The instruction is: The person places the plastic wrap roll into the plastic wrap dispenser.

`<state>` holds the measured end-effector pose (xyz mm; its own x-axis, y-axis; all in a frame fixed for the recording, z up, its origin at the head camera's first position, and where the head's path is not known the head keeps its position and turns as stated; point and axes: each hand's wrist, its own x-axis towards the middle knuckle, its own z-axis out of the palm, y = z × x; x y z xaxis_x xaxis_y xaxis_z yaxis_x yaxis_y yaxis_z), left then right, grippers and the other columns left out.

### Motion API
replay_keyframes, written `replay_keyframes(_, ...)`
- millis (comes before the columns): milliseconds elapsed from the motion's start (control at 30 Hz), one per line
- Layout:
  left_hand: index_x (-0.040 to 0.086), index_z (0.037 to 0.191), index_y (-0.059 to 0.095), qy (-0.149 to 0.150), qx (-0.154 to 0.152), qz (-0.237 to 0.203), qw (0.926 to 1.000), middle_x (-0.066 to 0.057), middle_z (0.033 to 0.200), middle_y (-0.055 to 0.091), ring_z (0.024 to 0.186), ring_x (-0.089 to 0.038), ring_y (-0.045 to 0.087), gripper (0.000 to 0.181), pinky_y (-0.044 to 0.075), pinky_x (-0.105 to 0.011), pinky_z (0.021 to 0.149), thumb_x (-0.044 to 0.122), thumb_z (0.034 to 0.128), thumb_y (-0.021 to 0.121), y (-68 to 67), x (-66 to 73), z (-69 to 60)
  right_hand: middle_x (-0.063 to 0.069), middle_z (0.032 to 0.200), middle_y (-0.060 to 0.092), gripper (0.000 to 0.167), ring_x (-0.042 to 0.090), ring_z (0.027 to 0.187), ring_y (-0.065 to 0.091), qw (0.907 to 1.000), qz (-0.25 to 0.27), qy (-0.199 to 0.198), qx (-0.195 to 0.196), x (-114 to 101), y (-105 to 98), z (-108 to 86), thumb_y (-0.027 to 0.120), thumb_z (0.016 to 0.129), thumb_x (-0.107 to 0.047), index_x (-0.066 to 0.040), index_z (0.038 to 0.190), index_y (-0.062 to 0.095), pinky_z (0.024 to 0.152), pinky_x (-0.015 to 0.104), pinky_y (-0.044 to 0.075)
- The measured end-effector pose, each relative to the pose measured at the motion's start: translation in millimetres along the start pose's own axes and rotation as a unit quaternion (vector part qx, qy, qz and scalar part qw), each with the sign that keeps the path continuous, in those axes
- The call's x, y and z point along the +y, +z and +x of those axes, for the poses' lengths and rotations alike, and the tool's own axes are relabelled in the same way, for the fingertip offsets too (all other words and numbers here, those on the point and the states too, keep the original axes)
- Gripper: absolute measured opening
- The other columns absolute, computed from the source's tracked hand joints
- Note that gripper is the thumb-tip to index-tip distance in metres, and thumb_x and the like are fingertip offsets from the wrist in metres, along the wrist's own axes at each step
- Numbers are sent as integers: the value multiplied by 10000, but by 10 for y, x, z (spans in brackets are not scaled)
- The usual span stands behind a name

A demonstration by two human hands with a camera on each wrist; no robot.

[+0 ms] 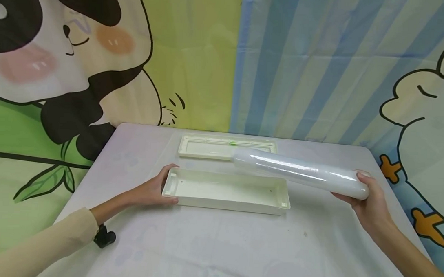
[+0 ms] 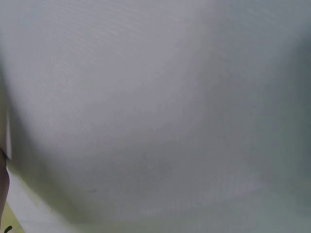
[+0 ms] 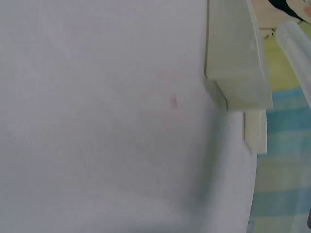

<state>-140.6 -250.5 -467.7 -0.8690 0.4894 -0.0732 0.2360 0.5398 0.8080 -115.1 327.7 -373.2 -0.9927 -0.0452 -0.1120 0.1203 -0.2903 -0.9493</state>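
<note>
In the head view, my left hand (image 1: 155, 190) grips the left end of a long white plastic box (image 1: 227, 204), thumb along its front. The box stands on the table with its top uncovered and its inside bare. My right hand (image 1: 374, 205) holds the right end of a thick roll of clear plastic wrap (image 1: 301, 170). The roll is raised above the table, and its far end overlaps the right part of a white lid (image 1: 203, 156) lying behind the box. In the right wrist view, the box (image 3: 238, 58) and part of the roll (image 3: 295, 48) show.
A pale cloth covers the table (image 1: 218, 244). Behind its back edge hangs a printed curtain (image 1: 195, 60) with a panda and blue stripes. The left wrist view shows mostly the blurred tablecloth (image 2: 146, 121).
</note>
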Motion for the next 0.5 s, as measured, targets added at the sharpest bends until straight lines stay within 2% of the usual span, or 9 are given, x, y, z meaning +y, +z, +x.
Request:
replay_keyframes(67, 210, 1468, 152, 24, 9, 21, 10000, -96, 1402, 414, 1241, -279, 450, 984, 407, -435, 970, 330, 762, 827, -9, -1, -6, -66, 1249, 411, 258, 88, 1030, 561, 9984, -557, 47, -118, 15, 217, 29, 363, 1037, -276, -231, 1291, 355, 758, 336, 580)
replay_keyframes(167, 184, 1468, 154, 37, -3, 28, 10000, -107, 1397, 418, 1235, -286, 456, 986, 410, -430, 966, 325, 762, 827, -23, 7, -15, -74, 1187, 482, 238, 85, 988, 600, 9941, -1031, 235, -227, 39, 545, 74, 391, 1025, -320, -216, 1239, 401, 759, 306, 578)
replay_keyframes(333, 186, 1461, 161, 89, -24, -103, 9999, -110, 1344, 448, 1172, -265, 478, 983, 431, -347, 924, 306, 755, 834, -28, 9, -16, -70, 1127, 532, 227, 102, 940, 636, 9891, -1313, 546, -370, 105, 1035, 128, 424, 1011, -323, -185, 1189, 450, 767, 308, 575)
replay_keyframes(500, 173, 1466, 167, 194, -50, -251, 9995, -73, 1310, 456, 1110, -219, 484, 989, 448, -283, 882, 281, 751, 842, -7, -21, 14, -61, 1099, 546, 249, 111, 931, 635, 9837, -1621, 630, -449, 208, 1354, 148, 424, 1002, -296, -136, 1187, 472, 752, 308, 575)
